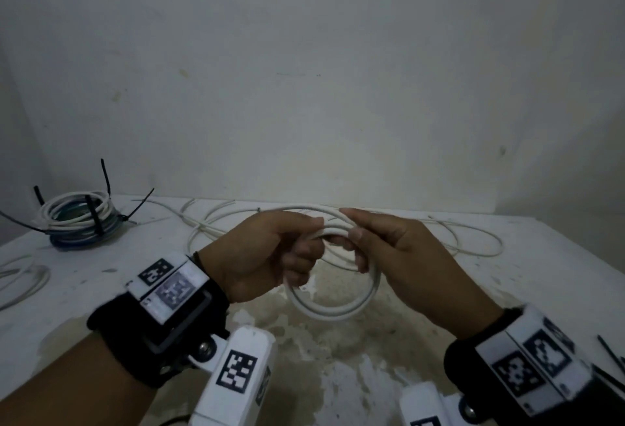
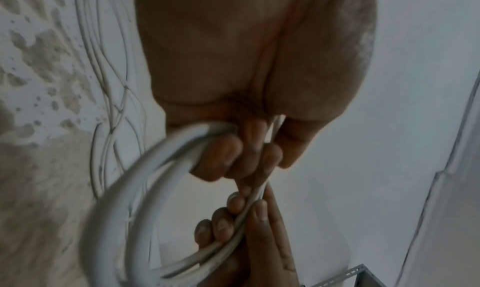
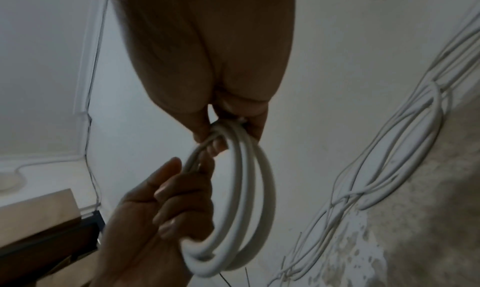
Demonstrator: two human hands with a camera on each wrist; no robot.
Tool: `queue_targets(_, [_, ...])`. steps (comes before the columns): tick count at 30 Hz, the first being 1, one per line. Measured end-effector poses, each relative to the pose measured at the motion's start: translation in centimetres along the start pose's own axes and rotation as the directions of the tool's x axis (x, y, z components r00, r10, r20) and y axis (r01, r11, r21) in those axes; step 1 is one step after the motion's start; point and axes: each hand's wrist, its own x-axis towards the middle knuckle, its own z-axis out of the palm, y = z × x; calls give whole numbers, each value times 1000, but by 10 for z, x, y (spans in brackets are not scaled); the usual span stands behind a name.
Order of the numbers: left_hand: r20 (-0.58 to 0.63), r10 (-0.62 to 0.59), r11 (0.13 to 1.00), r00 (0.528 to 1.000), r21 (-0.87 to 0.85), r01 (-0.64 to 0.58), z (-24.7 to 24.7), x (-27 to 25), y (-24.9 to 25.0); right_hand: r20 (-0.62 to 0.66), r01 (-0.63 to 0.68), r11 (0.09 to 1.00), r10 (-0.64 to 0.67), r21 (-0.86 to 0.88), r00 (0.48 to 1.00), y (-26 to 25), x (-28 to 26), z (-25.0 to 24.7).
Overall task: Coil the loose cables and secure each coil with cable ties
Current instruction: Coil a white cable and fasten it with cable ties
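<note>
I hold a small coil of white cable (image 1: 338, 311) above the table's middle, with both hands at its top. My left hand (image 1: 306, 246) has its fingers curled round the bundled loops (image 2: 116, 209). My right hand (image 1: 355, 239) pinches the same strands just to the right, its fingers (image 2: 233, 219) wrapped over them. In the right wrist view the coil (image 3: 259, 188) hangs as about three loops below my right hand (image 3: 228, 127), and the left hand (image 3: 168, 199) grips its side. The rest of this cable (image 1: 473, 239) trails loose across the table behind.
A stack of finished coils (image 1: 77, 222), white over blue, sits at the far left with black cable ties (image 1: 96, 219) sticking up. Another white cable (image 1: 20, 277) lies at the left edge. Loose black ties (image 1: 612, 358) lie at the right edge. The white table (image 1: 507, 290) is stained.
</note>
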Motion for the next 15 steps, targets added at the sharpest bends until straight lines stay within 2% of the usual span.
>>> queue_targets(2, [23, -1, 991, 1000, -131, 4, -2, 0, -1, -64, -4, 998, 1, -55, 998, 4, -1, -1])
queue_targets(3, [-36, -11, 985, 999, -175, 5, -4, 2, -2, -84, -3, 996, -4, -86, 996, 6, -2, -2])
queue_targets(4, [-147, -18, 983, 989, -184, -10, -8, 7, -3, -97, 2, 991, -15, -134, 995, 8, -3, -3])
queue_targets(5, [-287, 5, 991, 958, -129, -43, -11, 11, -4, -102, 9, 982, -29, -191, 994, 9, -5, -4])
queue_targets(6, [-424, 87, 996, 901, 15, -88, -12, 15, -6, -101, 17, 969, -43, -246, 994, 10, -7, -3])
queue_targets(7, [-491, 225, 966, 842, 225, -126, -9, 17, -6, -98, 25, 956, -56, -291, 994, 11, -8, -3])
queue_targets(8, [-456, 377, 877, 806, 456, -152, -5, 19, -7, -95, 33, 946, -67, -323, 993, 12, -9, -2])
queue_targets(9, [-356, 475, 750, 805, 642, -159, 3, 20, -9, -98, 40, 938, -78, -345, 992, 13, -10, -2])
queue_targets(10, [-260, 502, 637, 825, 756, -150, 9, 22, -13, -111, 42, 933, -87, -357, 990, 14, -11, -2])
queue_targets(11, [-203, 484, 606, 851, 779, -159, 16, 24, -18, -139, 38, 933, -93, -359, 986, 14, -12, -4])
queue_targets(12, [-189, 430, 683, 883, 708, -181, 21, 26, -22, -178, 23, 937, -90, -348, 980, 15, -14, -7])
queue_targets(13, [-179, 363, 796, 914, 570, -205, 27, 28, -26, -221, 3, 945, -80, -327, 972, 16, -16, -10])
queue_targets(14, [-178, 314, 879, 933, 426, -215, 33, 31, -30, -262, -19, 953, -64, -302, 963, 16, -18, -13])
queue_targets(15, [-184, 287, 925, 940, 308, -222, 39, 35, -34, -298, -42, 960, -45, -278, 953, 17, -22, -16])
